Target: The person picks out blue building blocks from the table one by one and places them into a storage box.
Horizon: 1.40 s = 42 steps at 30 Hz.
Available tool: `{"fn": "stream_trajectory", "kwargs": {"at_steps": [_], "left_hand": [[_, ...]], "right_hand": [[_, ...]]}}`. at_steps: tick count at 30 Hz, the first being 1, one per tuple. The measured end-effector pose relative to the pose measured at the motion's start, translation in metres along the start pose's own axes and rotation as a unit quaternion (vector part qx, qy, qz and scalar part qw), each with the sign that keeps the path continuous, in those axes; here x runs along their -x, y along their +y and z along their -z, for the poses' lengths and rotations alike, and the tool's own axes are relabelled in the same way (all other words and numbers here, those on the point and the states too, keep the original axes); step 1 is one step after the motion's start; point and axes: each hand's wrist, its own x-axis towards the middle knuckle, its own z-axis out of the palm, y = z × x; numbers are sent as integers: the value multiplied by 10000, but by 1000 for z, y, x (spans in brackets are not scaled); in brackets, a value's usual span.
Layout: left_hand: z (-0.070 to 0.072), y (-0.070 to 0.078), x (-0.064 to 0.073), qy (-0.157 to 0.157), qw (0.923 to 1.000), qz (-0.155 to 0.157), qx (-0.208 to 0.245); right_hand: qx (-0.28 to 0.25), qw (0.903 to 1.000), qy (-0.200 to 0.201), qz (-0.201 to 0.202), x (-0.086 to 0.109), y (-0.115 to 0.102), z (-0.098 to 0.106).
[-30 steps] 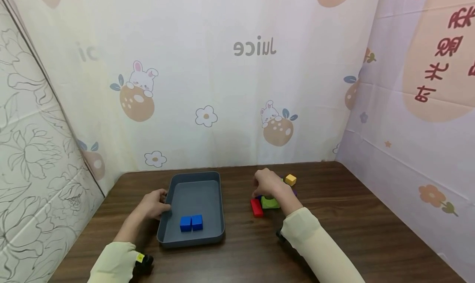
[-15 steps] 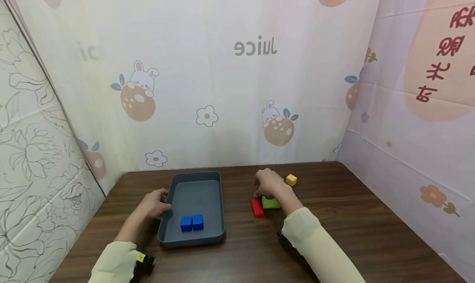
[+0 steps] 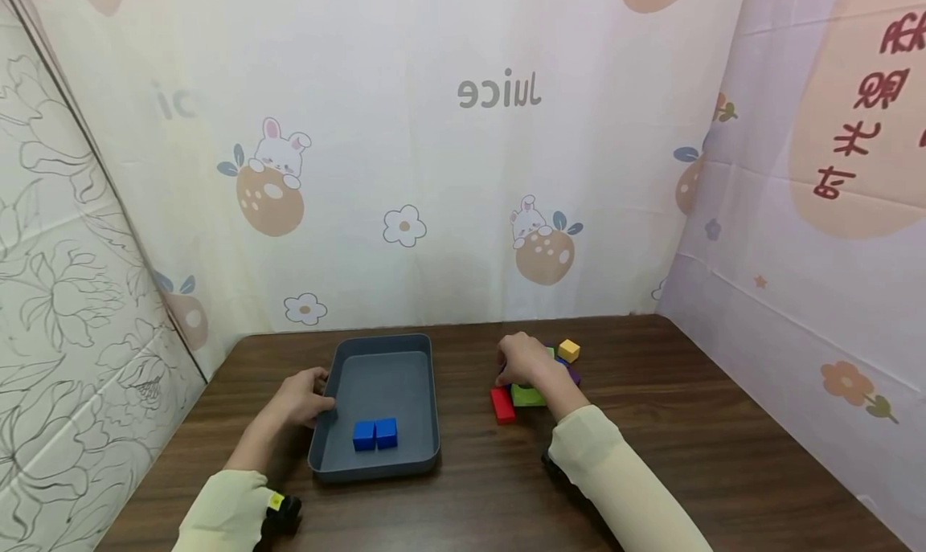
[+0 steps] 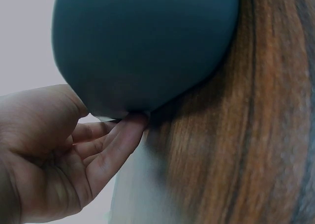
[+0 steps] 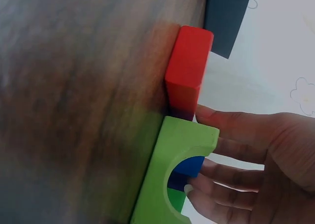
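My left hand [image 3: 300,399] grips the left wall of a grey rectangular tray [image 3: 386,488], thumb at the rim and fingers outside and below it. Two blue cubes [image 3: 374,435] sit side by side near the tray's front end. My right hand [image 3: 524,359] reaches into a cluster of toy blocks, fingers bent downward. A red block [image 5: 189,56] stands beside its thumb, and a green arch block [image 5: 160,160] lies in front of its fingers. Through the arch, fingertips come close to a blue block [image 5: 189,166]; whether they pinch it cannot be made out.
A yellow cube [image 3: 569,351] lies behind the cluster. Partly hidden purple block [image 3: 573,374] and green pieces lie under and beside my right hand. The dark wooden table [image 3: 463,504] meets a printed curtain [image 3: 463,174] at the back and sides.
Both hands stay almost where they were. Beside the right hand, a blue piece and more of the purple one have come into sight. The tray has not moved.
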Motion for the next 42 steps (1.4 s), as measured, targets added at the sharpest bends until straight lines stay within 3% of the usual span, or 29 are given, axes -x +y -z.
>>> {"fn": "stream_trajectory", "kwargs": {"at_steps": [18,33,42], "left_hand": [[1,-2,0,-108,9999,-115,50],[0,1,1,-16,10000,-44,61],[0,-1,1,-44,9999,-41,93]], "right_hand": [[-73,9997,-110,-222,-3,7,-2],[-57,9993,-211,-319,-4,7,0],[-230,9994,-107,-253,4,-1,12]]}}
